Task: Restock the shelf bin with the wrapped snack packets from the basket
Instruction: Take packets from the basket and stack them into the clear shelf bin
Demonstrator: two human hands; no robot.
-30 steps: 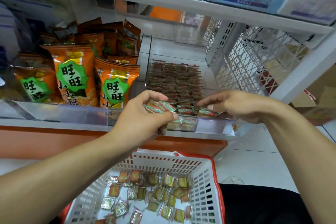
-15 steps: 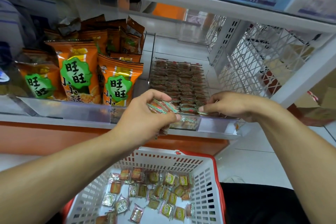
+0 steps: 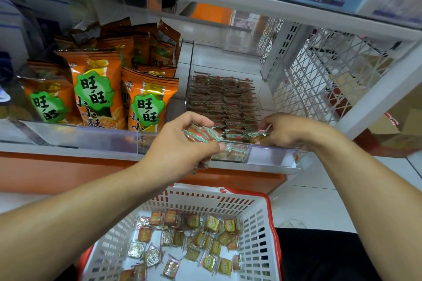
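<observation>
Clearly, orange bags [image 3: 146, 105] read 旺旺 (twice).

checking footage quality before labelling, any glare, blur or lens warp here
Head view: wide-angle warp bows the shelf edge and stretches both forearms; flat lighting, no hard shadows; glare on the clear bin front and on foil packets in the basket; the left hand and right hand look sharp; upper-shelf labels are blurred.
</observation>
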